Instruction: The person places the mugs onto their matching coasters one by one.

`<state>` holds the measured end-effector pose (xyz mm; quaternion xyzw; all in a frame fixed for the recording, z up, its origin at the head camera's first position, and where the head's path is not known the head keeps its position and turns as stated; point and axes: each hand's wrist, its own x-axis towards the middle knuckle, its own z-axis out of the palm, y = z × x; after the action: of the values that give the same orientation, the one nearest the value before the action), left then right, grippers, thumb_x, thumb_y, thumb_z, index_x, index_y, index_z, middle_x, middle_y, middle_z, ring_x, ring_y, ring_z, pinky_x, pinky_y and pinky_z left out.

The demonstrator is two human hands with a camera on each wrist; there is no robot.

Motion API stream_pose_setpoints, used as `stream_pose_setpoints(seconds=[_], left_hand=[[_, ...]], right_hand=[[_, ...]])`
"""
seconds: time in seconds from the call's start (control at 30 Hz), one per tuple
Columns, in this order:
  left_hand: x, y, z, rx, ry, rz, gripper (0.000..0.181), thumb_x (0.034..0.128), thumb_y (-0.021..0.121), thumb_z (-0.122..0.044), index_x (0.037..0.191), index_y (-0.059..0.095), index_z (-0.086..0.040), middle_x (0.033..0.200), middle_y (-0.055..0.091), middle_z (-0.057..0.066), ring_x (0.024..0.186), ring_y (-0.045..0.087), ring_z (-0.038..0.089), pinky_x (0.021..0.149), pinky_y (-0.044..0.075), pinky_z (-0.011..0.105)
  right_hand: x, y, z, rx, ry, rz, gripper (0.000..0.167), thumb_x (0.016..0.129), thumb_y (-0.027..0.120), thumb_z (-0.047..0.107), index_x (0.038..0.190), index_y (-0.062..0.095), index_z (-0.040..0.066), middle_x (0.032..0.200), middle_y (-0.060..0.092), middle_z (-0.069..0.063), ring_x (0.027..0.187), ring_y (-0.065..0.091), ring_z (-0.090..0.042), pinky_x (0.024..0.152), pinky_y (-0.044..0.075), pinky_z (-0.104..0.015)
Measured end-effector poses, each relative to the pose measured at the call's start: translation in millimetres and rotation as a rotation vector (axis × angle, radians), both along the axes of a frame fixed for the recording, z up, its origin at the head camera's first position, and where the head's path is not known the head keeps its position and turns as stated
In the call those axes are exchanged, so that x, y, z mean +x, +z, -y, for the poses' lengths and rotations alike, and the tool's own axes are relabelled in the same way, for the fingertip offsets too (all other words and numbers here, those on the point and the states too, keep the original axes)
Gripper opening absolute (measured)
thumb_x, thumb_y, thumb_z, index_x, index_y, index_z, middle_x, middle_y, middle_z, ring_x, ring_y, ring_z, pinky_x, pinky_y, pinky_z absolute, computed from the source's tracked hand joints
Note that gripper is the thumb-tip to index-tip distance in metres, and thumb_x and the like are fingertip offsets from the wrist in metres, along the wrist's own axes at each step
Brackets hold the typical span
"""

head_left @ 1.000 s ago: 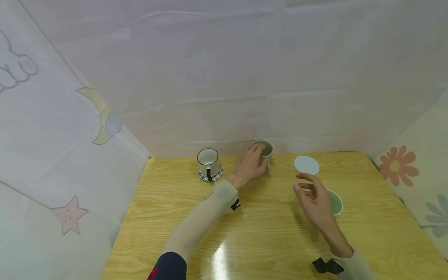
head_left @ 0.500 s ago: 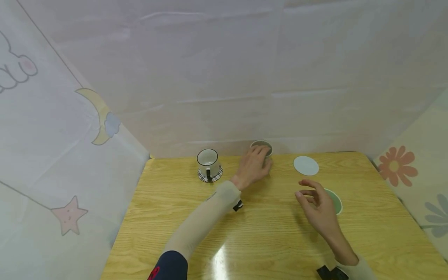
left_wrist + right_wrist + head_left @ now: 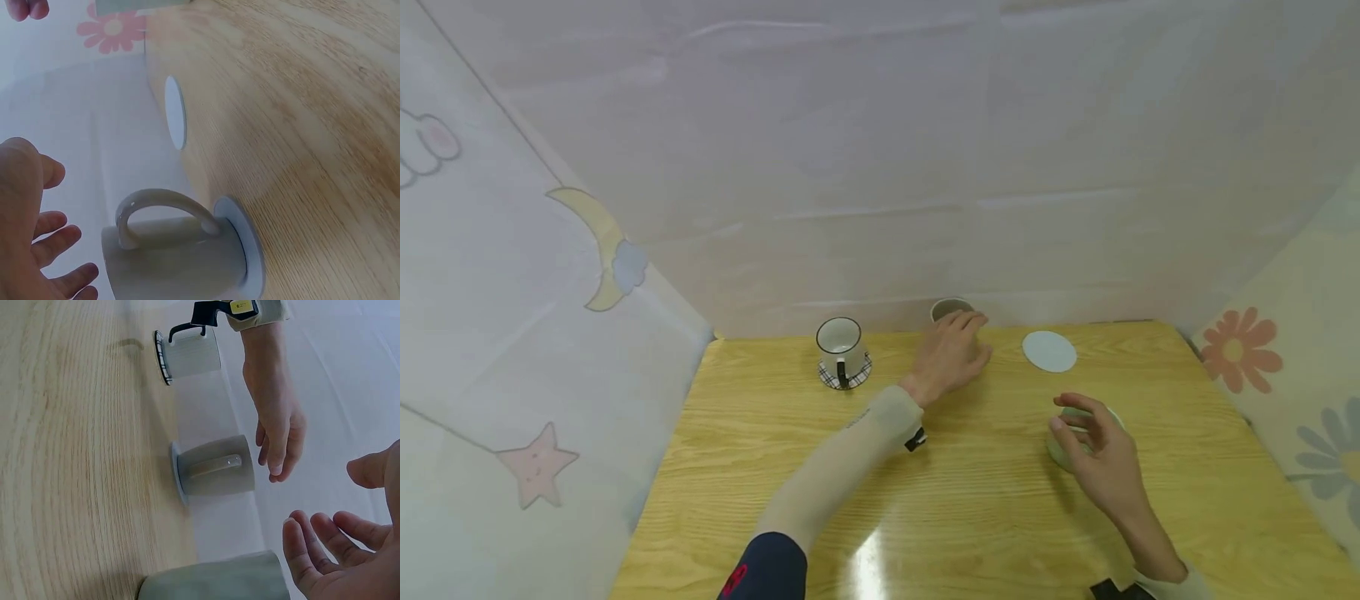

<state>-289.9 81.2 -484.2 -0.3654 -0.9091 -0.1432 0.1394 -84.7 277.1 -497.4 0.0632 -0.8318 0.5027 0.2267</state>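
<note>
A grey mug (image 3: 950, 307) stands upright on a round pale coaster (image 3: 254, 253), near the table's back edge. My left hand (image 3: 946, 354) hovers by it with fingers loosely bent, holding nothing; the left wrist view shows a gap between the fingers and the mug (image 3: 175, 259). In the head view, the hand hides much of that mug. My right hand (image 3: 1105, 467) hangs close to a light green cup (image 3: 1060, 452), partly covering it. Both wrist views show bare space around the fingers; in the right wrist view, the right fingers (image 3: 306, 550) are apart from the green cup (image 3: 215, 581).
To the left, a white mug (image 3: 841, 340) with a black rim and handle stands on a plaid coaster (image 3: 861, 372). A round pale coaster (image 3: 1049, 351) lies bare at the back right. A cloth backdrop (image 3: 850, 167) rises behind the wooden table (image 3: 985, 533).
My left hand has come away from the grey mug and shifted slightly right. My right hand has moved right and a little nearer, now overlapping the green cup in the head view.
</note>
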Motion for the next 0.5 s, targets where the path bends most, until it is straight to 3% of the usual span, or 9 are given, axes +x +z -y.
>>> stream_pose_setpoints(seconds=[0.13, 0.37, 0.5], left_hand=[[2.5, -0.9, -8.3, -0.005, -0.006, -0.01, 0.051, 0.11, 0.056, -0.042, 0.154, 0.055, -0.016, 0.155, 0.059, 0.0, 0.145, 0.055, 0.02, 0.126, 0.04, 0.034], [6.5, -5.9, -19.2, -0.003, -0.039, 0.013, 0.051, 0.1095, 0.057, -0.04, 0.153, 0.056, -0.013, 0.155, 0.059, 0.001, 0.145, 0.054, 0.019, 0.127, 0.04, 0.033], [7.3, -7.0, -22.7, -0.016, -0.046, 0.023, 0.052, 0.1107, 0.054, -0.042, 0.154, 0.054, -0.014, 0.157, 0.057, 0.001, 0.148, 0.051, 0.018, 0.128, 0.038, 0.034]], right_hand=[[5.9, 1.1, -6, 0.008, -0.017, 0.012, 0.042, 0.1, 0.065, -0.009, 0.142, 0.059, -0.005, 0.131, 0.064, 0.019, 0.111, 0.065, 0.004, 0.092, 0.053, -0.007], [15.0, 0.9, -15, -0.035, -0.038, 0.003, 0.04, 0.098, 0.065, -0.014, 0.138, 0.061, -0.009, 0.129, 0.071, 0.004, 0.112, 0.068, -0.001, 0.093, 0.054, -0.008], [20.6, 1.7, -21, -0.053, -0.091, 0.034, 0.037, 0.1, 0.064, -0.012, 0.137, 0.062, -0.009, 0.126, 0.073, 0.01, 0.109, 0.068, 0.003, 0.092, 0.054, -0.007]])
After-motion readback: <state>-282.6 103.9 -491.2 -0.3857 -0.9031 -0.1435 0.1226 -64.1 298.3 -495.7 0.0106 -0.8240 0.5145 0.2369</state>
